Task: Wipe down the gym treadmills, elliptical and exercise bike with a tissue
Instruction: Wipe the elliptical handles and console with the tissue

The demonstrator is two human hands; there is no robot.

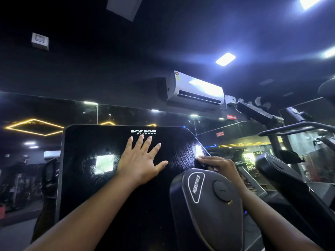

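Left hand (pixel 139 163): fingers straight and spread, palm flat on the console screen (pixel 90 187), holding nothing, apparently bracing it | Right hand (pixel 217 165): fingers curled at the screen's right edge, likely wiping there | Tissue: not clearly visible (possibly under the right fingertips; cannot tell).

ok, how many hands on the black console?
2: left hand flat, fingers spread, mid console under the VIVA logo; right hand curled at its right edge, above the RESISTANCE dial.
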